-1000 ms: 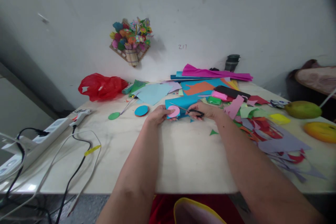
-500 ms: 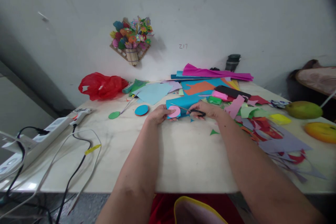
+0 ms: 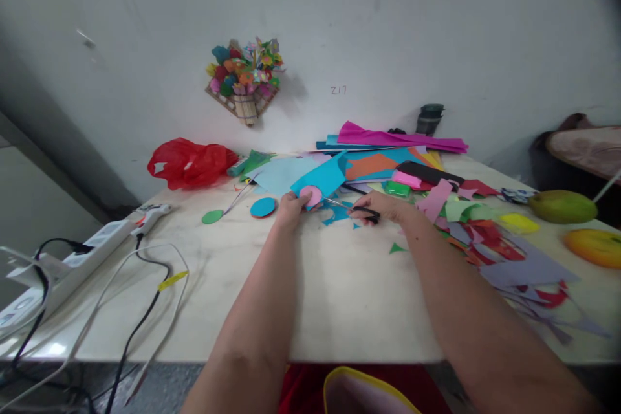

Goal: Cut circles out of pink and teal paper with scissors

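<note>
Pinched in my left hand [image 3: 292,206] are a pink paper circle [image 3: 312,195] and the blue paper [image 3: 323,171] behind it. My right hand [image 3: 381,205] grips a pair of scissors [image 3: 366,213] by the black handles, and the blades point left to the edge of the pink circle. Blue paper offcuts [image 3: 338,212] lie on the table under the blades. A stack of cut blue circles [image 3: 262,207] rests left of my left hand, with a green paper circle [image 3: 212,217] farther left.
Paper scraps [image 3: 490,239] and a black phone [image 3: 429,173] lie on the right, near a green mango-like fruit [image 3: 561,206]. At the back left sits a red plastic bag [image 3: 191,163]. A power strip [image 3: 72,272] with cables runs along the left edge.
The blue paper has turned in my left hand and now slants up to the right. A blue offcut has come away onto the table. My left hand has moved slightly left.
</note>
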The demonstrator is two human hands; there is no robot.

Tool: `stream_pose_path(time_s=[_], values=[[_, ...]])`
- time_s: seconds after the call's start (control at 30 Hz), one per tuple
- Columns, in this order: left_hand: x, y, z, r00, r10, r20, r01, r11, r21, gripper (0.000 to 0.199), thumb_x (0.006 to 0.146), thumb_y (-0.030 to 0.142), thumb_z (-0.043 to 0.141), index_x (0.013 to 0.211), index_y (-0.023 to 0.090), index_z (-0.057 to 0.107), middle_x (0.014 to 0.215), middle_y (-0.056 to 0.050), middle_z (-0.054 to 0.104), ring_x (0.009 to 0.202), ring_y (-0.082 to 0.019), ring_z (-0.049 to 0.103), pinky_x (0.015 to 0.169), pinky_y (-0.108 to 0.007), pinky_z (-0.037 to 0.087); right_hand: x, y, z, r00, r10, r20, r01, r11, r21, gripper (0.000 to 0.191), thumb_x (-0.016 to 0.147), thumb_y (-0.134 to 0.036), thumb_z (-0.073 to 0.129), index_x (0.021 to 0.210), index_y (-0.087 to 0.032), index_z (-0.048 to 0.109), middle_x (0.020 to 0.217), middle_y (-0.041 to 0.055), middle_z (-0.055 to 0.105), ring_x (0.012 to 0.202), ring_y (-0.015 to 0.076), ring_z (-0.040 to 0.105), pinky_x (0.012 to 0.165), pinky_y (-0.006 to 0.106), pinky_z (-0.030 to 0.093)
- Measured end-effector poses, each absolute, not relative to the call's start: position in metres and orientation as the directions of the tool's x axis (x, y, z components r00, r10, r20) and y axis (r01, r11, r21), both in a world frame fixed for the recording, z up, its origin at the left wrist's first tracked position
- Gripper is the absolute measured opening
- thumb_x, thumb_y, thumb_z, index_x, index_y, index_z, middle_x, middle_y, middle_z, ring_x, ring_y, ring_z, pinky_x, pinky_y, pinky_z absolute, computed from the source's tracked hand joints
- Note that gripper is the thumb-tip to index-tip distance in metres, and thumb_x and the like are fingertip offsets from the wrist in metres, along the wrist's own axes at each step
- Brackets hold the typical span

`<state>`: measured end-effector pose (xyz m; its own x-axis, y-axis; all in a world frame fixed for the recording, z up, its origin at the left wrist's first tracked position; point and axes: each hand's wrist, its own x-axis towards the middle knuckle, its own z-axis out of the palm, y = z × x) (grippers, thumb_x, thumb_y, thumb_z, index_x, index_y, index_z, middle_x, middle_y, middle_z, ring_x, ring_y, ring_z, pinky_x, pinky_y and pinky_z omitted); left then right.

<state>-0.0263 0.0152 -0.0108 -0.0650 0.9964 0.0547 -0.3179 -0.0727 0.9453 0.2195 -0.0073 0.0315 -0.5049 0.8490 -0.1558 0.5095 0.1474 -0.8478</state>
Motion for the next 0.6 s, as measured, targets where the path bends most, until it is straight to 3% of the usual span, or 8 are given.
stream_pose_path(time_s=[0.3,0.5,0.6], values=[[-0.028,0.024,-0.011,-0.346,0.938,0.01,-0.362,-0.143,0.921,0.039,0.057,0.021,0.084,0.073,0.017,0.049,0.058,0.002,0.057,0.053,-0.016,0.062,0.05,-0.029,0.053,0.219,-0.008,0.044,-0.433,0.88,-0.196,0.716,0.203,-0.668,0.036,0.063,-0.051,0.076,0.068,-0.016,0.073,0.052,0.0022,0.058,0.046,0.0112,0.048,0.048,0.025,0.039],[-0.028,0.02,-0.012,-0.16,0.985,0.067,-0.324,-0.116,0.939,0.036,0.058,0.028,0.085,0.07,0.015,0.054,0.061,-0.002,0.061,0.053,-0.018,0.063,0.053,-0.031,0.052,0.204,-0.005,0.04,-0.247,0.966,-0.07,0.909,0.206,-0.362,0.024,0.071,-0.042,0.071,0.073,-0.019,0.078,0.053,0.0038,0.06,0.047,0.0143,0.049,0.049,0.028,0.034],[-0.026,0.016,-0.01,-0.014,0.996,0.087,-0.29,-0.088,0.953,0.037,0.056,0.034,0.086,0.069,0.014,0.058,0.061,-0.004,0.063,0.054,-0.018,0.063,0.051,-0.029,0.049,0.197,-0.005,0.037,-0.219,0.975,-0.039,0.926,0.195,-0.324,0.026,0.068,-0.041,0.073,0.08,-0.019,0.079,0.052,0.0036,0.059,0.049,0.016,0.051,0.049,0.028,0.033]])
